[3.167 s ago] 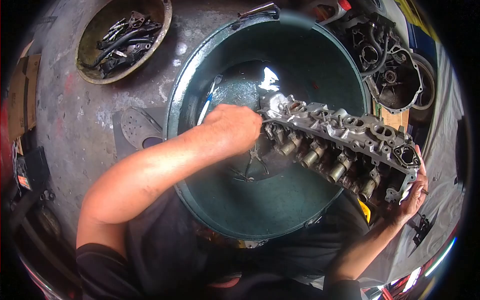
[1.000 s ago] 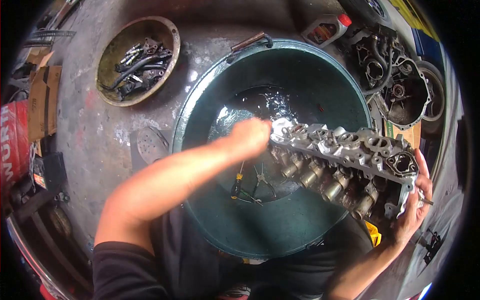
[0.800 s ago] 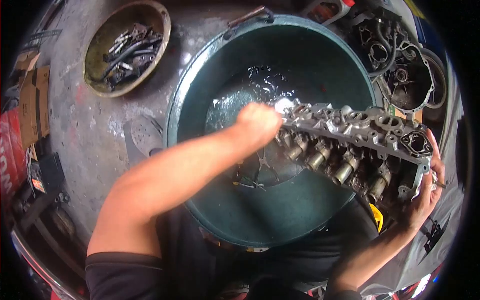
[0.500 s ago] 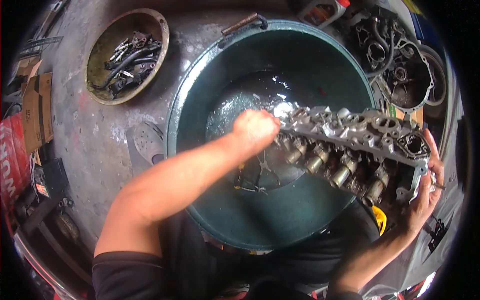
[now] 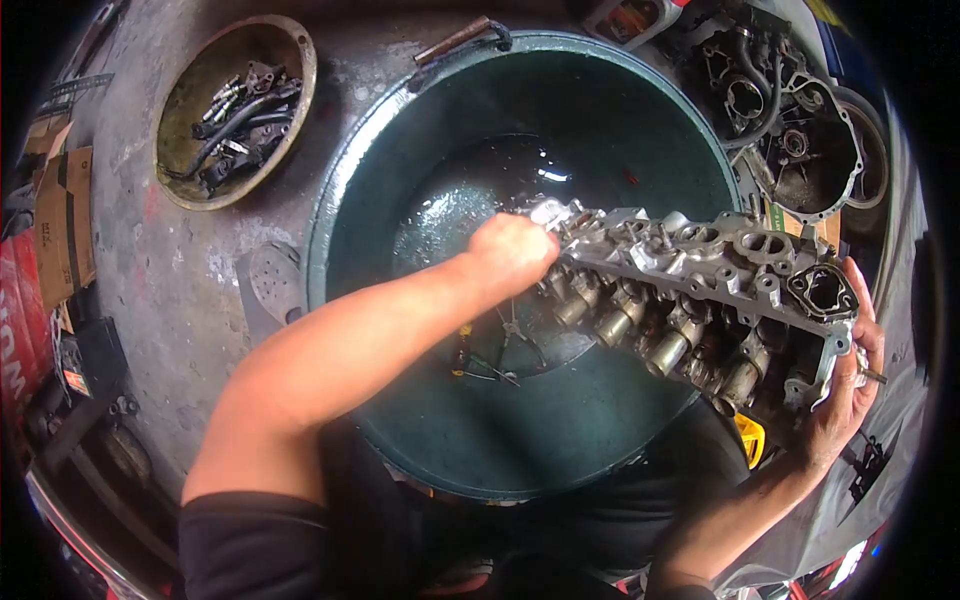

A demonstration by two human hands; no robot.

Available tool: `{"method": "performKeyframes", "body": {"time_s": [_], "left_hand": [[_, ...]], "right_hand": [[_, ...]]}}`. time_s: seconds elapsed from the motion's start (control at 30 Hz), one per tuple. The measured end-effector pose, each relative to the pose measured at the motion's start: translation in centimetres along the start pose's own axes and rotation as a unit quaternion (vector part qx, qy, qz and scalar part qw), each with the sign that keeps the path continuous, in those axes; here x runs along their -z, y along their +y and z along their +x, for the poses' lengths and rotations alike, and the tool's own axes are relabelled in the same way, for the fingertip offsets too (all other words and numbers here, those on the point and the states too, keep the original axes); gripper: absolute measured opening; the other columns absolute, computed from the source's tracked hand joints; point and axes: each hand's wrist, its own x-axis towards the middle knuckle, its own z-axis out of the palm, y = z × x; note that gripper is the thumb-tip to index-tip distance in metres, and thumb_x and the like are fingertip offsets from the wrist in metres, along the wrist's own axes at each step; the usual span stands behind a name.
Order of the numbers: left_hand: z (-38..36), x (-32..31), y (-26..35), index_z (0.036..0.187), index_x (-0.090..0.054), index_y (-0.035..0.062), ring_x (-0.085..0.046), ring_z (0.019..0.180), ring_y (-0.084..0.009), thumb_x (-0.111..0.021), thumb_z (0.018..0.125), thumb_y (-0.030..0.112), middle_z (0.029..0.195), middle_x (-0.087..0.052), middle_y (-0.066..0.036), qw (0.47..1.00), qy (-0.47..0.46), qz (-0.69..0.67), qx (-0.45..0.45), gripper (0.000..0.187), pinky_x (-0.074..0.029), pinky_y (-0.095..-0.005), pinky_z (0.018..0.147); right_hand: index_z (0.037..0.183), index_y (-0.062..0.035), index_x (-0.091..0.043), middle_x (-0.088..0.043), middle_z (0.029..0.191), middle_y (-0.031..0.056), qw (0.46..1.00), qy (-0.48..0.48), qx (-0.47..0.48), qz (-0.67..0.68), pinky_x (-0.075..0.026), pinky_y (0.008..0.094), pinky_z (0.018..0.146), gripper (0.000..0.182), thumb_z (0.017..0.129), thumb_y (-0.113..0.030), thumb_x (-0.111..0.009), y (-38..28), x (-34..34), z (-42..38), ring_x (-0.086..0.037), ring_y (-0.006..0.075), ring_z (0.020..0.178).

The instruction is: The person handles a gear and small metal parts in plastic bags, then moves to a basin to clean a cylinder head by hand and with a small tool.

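A metal engine cylinder head [image 5: 690, 260] is held tilted over the right part of a large green tub [image 5: 350, 395]. My left hand [image 5: 513, 248] is closed around its far left end; the fingertips are hidden behind the metal. At the other end, my right hand [image 5: 855, 385] grips the edge, with fingers wrapped along its outer side. Cylindrical metal parts stick out from the underside of the cylinder head. Beneath it in the tub lie pliers [image 5: 512, 335] and a screwdriver-like tool with a yellowish handle [image 5: 462, 350], in shallow liquid.
A round basin [image 5: 170, 125] with hoses and small metal parts stands at upper left. Engine covers [image 5: 815, 150] and a bottle [image 5: 632, 20] lie at upper right. A grey clog [image 5: 275, 285] is left of the tub; cardboard [image 5: 65, 230] stands farther left. Something yellow [image 5: 749, 438] shows below the tub's right side.
The whole view has shifted slightly, so the tub and basin appear farther left. Both hands keep their hold on the cylinder head, which has barely moved.
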Motion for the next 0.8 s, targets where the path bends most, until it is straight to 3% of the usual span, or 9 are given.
{"method": "performKeyframes", "body": {"time_s": [0.07,0.13,0.17,0.27,0.33,0.4,0.47,0.63,0.8], "left_hand": [[-1.3,0.8,0.7,0.088,-0.073,0.0097,-0.070,0.090,-0.0253,-0.061,0.076,0.011,0.089,-0.072,-0.011,0.999,-0.030,-0.014,0.019,0.016,-0.057,-0.0377,0.074],[-0.6,0.0,-1.6,0.082,-0.069,0.0071,-0.070,0.084,-0.0283,-0.059,0.076,0.010,0.085,-0.070,-0.014,0.996,0.079,0.031,-0.017,0.013,-0.056,-0.0418,0.073],[0.7,0.1,-2.0,0.080,-0.070,0.0067,-0.069,0.085,-0.0274,-0.059,0.075,0.010,0.085,-0.070,-0.015,0.997,0.006,0.068,0.024,0.013,-0.056,-0.0408,0.074],[-0.4,-0.1,-1.4,0.083,-0.075,0.0130,-0.071,0.086,-0.0221,-0.062,0.076,0.012,0.088,-0.073,-0.008,0.994,-0.051,0.087,0.050,0.014,-0.057,-0.0362,0.072],[-1.6,3.6,-1.3,0.078,-0.073,0.0104,-0.071,0.082,-0.0240,-0.061,0.075,0.012,0.080,-0.072,-0.010,0.996,0.001,0.066,0.054,0.012,-0.057,-0.0380,0.069],[-0.7,4.5,-3.9,0.076,-0.072,0.0093,-0.070,0.080,-0.0271,-0.061,0.074,0.011,0.077,-0.071,-0.011,0.993,0.102,0.064,-0.008,0.011,-0.056,-0.0405,0.068],[1.0,4.9,-5.4,0.075,-0.071,0.0081,-0.069,0.080,-0.0296,-0.061,0.073,0.011,0.078,-0.070,-0.011,0.989,0.119,0.041,-0.079,0.010,-0.056,-0.0420,0.069],[3.8,2.9,-7.6,0.088,-0.073,0.0083,-0.068,0.093,-0.0313,-0.059,0.079,0.011,0.091,-0.071,-0.013,0.997,-0.052,0.044,0.030,0.017,-0.055,-0.0431,0.079],[4.9,-0.1,-7.4,0.096,-0.073,0.0173,-0.069,0.093,-0.0290,-0.058,0.082,0.016,0.092,-0.071,-0.008,0.992,0.093,0.064,-0.050,0.020,-0.055,-0.0414,0.080]], "right_hand": [[0.095,-0.0095,-0.058,-0.049,0.138,0.0259,1.000,-0.007,-0.002,0.000,-0.027,0.0497,0.114,0.017,0.093,-0.027,-0.056,0.1,0.4,0.0,-0.042,0.0349,0.135],[0.095,-0.0089,-0.057,-0.049,0.139,0.0259,1.000,-0.009,-0.005,-0.023,-0.027,0.0495,0.114,0.017,0.092,-0.026,-0.056,-0.1,0.3,-0.1,-0.042,0.0349,0.134],[0.095,-0.0087,-0.057,-0.049,0.139,0.0258,1.000,-0.005,-0.008,0.001,-0.027,0.0495,0.114,0.018,0.092,-0.026,-0.056,-0.2,0.1,-0.2,-0.042,0.0348,0.134],[0.094,-0.0081,-0.058,-0.049,0.139,0.0256,0.998,0.002,-0.013,0.059,-0.027,0.0494,0.114,0.018,0.092,-0.026,-0.056,0.3,0.0,-0.1,-0.043,0.0346,0.134],[0.094,-0.0081,-0.058,-0.049,0.139,0.0256,0.999,-0.011,-0.012,0.032,-0.027,0.0495,0.114,0.020,0.092,-0.028,-0.057,0.6,0.4,-0.2,-0.042,0.0346,0.134],[0.095,-0.0082,-0.059,-0.049,0.139,0.0256,1.000,-0.014,-0.002,-0.009,-0.028,0.0498,0.113,0.022,0.092,-0.030,-0.057,0.8,0.9,-0.2,-0.043,0.0347,0.134],[0.096,-0.0082,-0.059,-0.049,0.139,0.0257,0.997,-0.025,0.020,-0.067,-0.029,0.0504,0.113,0.024,0.093,-0.032,-0.056,1.0,1.3,0.1,-0.044,0.0348,0.133],[0.097,-0.0083,-0.060,-0.048,0.139,0.0266,0.999,-0.026,0.000,-0.021,-0.031,0.0492,0.112,0.024,0.093,-0.032,-0.055,0.4,0.6,0.1,-0.046,0.0338,0.132],[0.099,-0.0084,-0.061,-0.047,0.140,0.0269,0.999,-0.015,-0.040,-0.003,-0.033,0.0475,0.111,0.022,0.093,-0.029,-0.053,0.5,0.8,-0.1,-0.047,0.0321,0.130]]}}
